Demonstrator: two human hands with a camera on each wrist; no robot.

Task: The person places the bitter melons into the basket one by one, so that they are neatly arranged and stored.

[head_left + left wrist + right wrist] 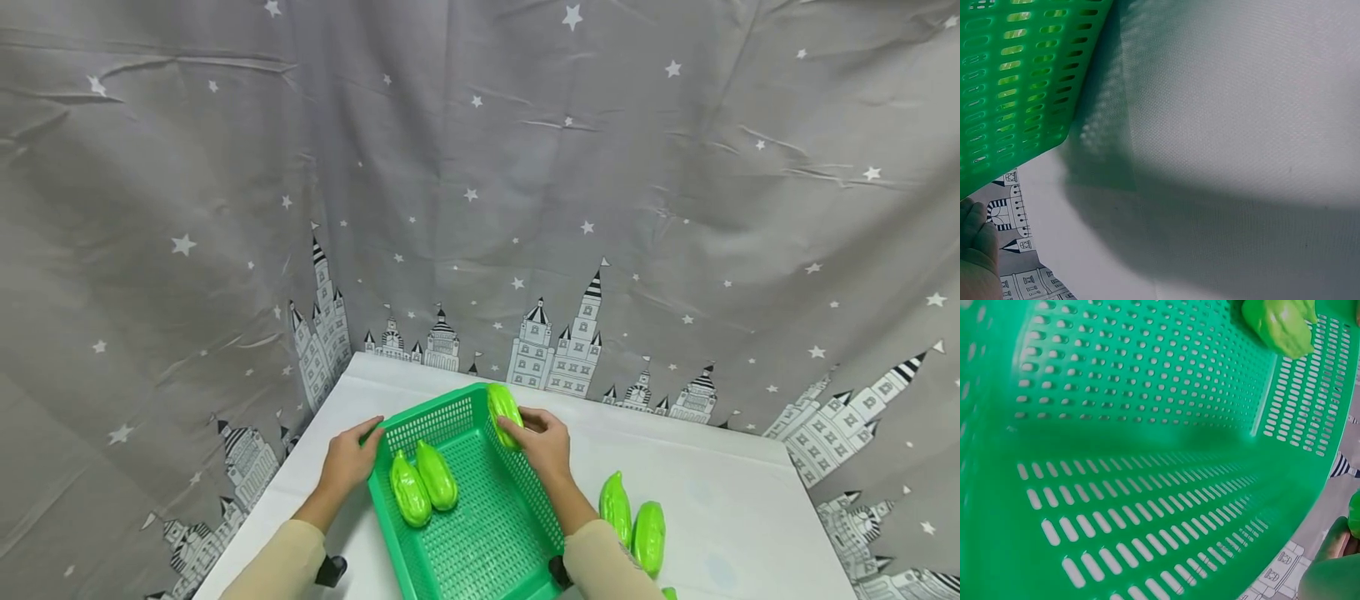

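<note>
A green plastic basket (480,521) with slotted walls stands on the table in the head view. My left hand (351,457) holds its rim at the far left corner; in the left wrist view, the fingers (979,231) lie outside the basket wall (1029,81). With thumb and fingers, my right hand (546,442) grips a shiny, ribbed green gourd (502,408) at the basket's far right corner. Whether that gourd touches the rim is unclear. Two similar gourds, one outer (410,492) and one inner (437,477), lie side by side inside along the left wall.
Right of the basket, on the white table (720,517), lie two more green gourds, a left one (616,508) and a right one (648,537). Part of another green thing (669,593) shows at the bottom edge. A grey curtain (465,208) hangs behind and beside the table.
</note>
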